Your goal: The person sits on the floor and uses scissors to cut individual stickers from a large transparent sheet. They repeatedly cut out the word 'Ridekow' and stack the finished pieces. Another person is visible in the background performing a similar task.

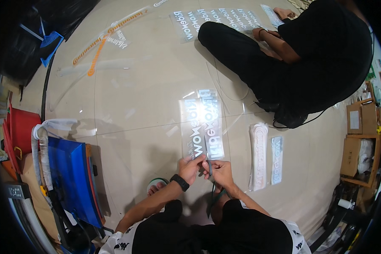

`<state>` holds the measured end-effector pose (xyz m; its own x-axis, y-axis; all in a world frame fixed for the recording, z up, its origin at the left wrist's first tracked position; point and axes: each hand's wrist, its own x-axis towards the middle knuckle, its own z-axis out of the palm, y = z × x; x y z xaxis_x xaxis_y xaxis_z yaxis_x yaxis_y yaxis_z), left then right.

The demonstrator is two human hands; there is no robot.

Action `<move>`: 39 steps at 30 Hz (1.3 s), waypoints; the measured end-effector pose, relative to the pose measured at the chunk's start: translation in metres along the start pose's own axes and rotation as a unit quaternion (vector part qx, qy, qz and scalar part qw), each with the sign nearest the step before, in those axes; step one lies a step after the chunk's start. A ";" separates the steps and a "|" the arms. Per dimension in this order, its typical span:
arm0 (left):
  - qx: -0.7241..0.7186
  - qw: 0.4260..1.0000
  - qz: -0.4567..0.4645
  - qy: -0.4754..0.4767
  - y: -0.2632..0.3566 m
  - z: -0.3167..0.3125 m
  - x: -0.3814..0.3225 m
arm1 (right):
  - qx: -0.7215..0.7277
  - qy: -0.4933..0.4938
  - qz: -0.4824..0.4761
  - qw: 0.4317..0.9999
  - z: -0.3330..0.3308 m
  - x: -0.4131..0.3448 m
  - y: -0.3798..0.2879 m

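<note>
Before me on the tiled floor, a clear plastic sticker sheet bears pale lettering in columns. My left hand, with a black watch on its wrist, pinches the sheet's near edge between thumb and fingers. In my right hand are scissors, their blades pointing away from me and lying between two columns of lettering. Glare whitens the sheet's far part. To the right, a stack of lettered strips lies beside a single pale blue lettered strip.
At the upper right a person in black sits on the floor, hands at a larger lettered sheet. Orange lettered strips and plastic scraps lie at the upper left. A blue panel and red bucket stand left; cardboard boxes stand right.
</note>
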<state>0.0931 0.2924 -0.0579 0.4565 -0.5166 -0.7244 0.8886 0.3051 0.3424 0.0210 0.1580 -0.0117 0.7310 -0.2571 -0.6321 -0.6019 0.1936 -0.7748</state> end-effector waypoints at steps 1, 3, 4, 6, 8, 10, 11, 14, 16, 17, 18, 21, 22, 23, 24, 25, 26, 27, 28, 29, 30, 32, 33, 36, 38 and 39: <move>0.015 1.000 0.005 0.006 -0.006 -0.006 0.005 | 0.009 -0.005 -0.007 1.000 -0.001 0.004 -0.001; 0.023 1.000 0.011 0.006 -0.009 -0.009 0.007 | 0.027 -0.011 -0.019 0.999 -0.002 0.010 0.001; 0.015 1.000 0.012 0.002 -0.004 -0.002 0.000 | 0.014 -0.005 -0.016 1.000 -0.002 0.013 0.001; 0.018 1.000 0.023 0.001 -0.003 0.000 -0.004 | -0.013 0.005 -0.012 1.000 0.000 0.019 -0.001; 0.040 0.998 0.043 0.008 -0.007 -0.005 -0.003 | -0.004 0.016 -0.033 0.999 0.002 0.028 0.005; 0.076 0.997 0.015 0.026 0.001 0.001 -0.010 | -0.016 0.029 -0.051 0.998 0.005 0.032 -0.003; 0.094 0.995 0.001 0.035 0.004 0.005 -0.013 | -0.033 0.034 -0.058 0.997 0.005 0.033 -0.009; 0.081 0.995 0.011 0.053 0.004 0.004 -0.017 | -0.103 0.067 -0.089 0.988 0.004 0.047 -0.009; 0.074 0.996 0.012 0.057 0.004 0.007 -0.020 | -0.131 0.086 -0.110 0.981 0.004 0.060 -0.009; 0.071 0.996 0.012 0.058 0.004 0.007 -0.022 | -0.132 0.090 -0.120 0.980 0.003 0.070 -0.010; 0.069 0.996 0.012 0.051 0.002 0.006 -0.022 | -0.133 0.094 -0.129 0.978 0.003 0.080 -0.015; 0.059 0.998 0.009 0.029 -0.004 0.001 -0.024 | -0.128 0.099 -0.146 0.976 -0.002 0.112 -0.034; 0.052 0.998 0.008 0.024 -0.005 0.001 -0.026 | -0.098 0.086 -0.139 0.982 -0.001 0.120 -0.041; 0.045 0.999 0.007 0.018 -0.006 0.001 -0.027 | -0.099 0.078 -0.126 0.984 -0.002 0.123 -0.046; 0.043 0.999 0.009 0.017 -0.005 0.001 -0.027 | -0.101 0.069 -0.115 0.986 -0.001 0.126 -0.052; 0.040 0.999 0.011 0.017 -0.004 0.001 -0.027 | -0.103 0.060 -0.104 0.987 -0.001 0.128 -0.058; 0.037 0.999 0.012 0.015 -0.003 0.000 -0.026 | -0.101 0.060 -0.097 0.988 -0.002 0.128 -0.061; 0.035 0.999 0.011 0.016 -0.003 -0.002 -0.024 | -0.100 0.058 -0.090 0.989 -0.002 0.125 -0.060; 0.033 0.999 0.011 0.019 -0.003 -0.005 -0.022 | -0.099 0.054 -0.082 0.990 0.000 0.121 -0.061; 0.031 0.999 0.011 0.022 -0.002 -0.007 -0.020 | -0.094 0.054 -0.074 0.991 0.000 0.111 -0.062; 0.025 0.999 0.010 0.021 0.001 -0.009 -0.019 | -0.089 0.052 -0.065 0.993 0.003 0.092 -0.067; 0.015 1.000 0.005 0.020 0.006 -0.010 -0.023 | -0.071 0.044 -0.072 0.994 0.009 0.071 -0.055; 0.005 1.000 -0.018 0.011 0.006 -0.009 -0.020 | -0.066 0.049 -0.086 0.993 0.007 0.065 -0.040; -0.043 0.997 -0.054 0.020 0.013 -0.011 -0.016 | -0.047 0.065 -0.113 0.990 0.004 0.061 -0.018; -0.101 0.993 -0.038 0.046 0.016 -0.012 -0.014 | -0.055 0.066 -0.111 0.990 -0.003 0.062 -0.014; -0.057 0.997 -0.027 0.046 0.016 -0.016 -0.012 | -0.069 0.058 -0.101 0.991 -0.011 0.064 -0.016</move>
<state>0.1013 0.3159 -0.0533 0.3971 -0.4607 -0.7937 0.8987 0.3704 0.2346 0.0736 0.1277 -0.0398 0.8040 -0.3864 -0.4519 -0.4908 -0.0022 -0.8713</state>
